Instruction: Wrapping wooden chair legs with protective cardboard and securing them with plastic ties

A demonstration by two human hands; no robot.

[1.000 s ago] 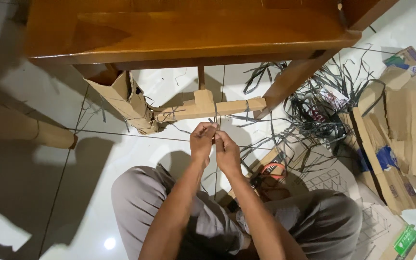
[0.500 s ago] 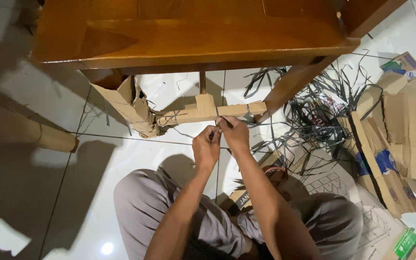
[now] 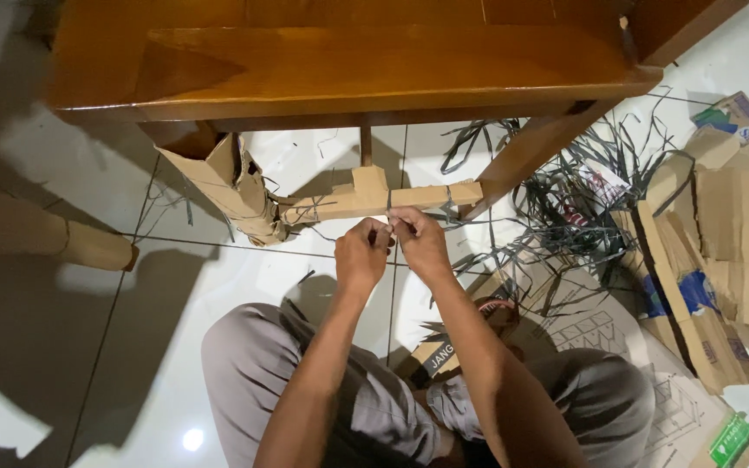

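My left hand (image 3: 362, 255) and my right hand (image 3: 420, 239) meet just below a cardboard-wrapped crossbar (image 3: 366, 200) under a wooden table (image 3: 348, 69). Both hands pinch a thin dark strap (image 3: 388, 201) that loops around the cardboard on the bar. The fingertips touch each other at the strap's ends. To the left, a table leg wrapped in cardboard (image 3: 231, 186) is tied with more straps. My knees in grey trousers (image 3: 253, 364) are below.
A tangle of dark plastic straps (image 3: 565, 208) lies on the white tiled floor at the right. Flattened cardboard pieces (image 3: 721, 251) are piled at the far right. Another cardboard-wrapped leg (image 3: 36, 234) lies at the left. A printed cardboard sheet (image 3: 600, 329) lies under my right leg.
Both hands rose from lower down toward the crossbar and now come together at the strap just beneath it.
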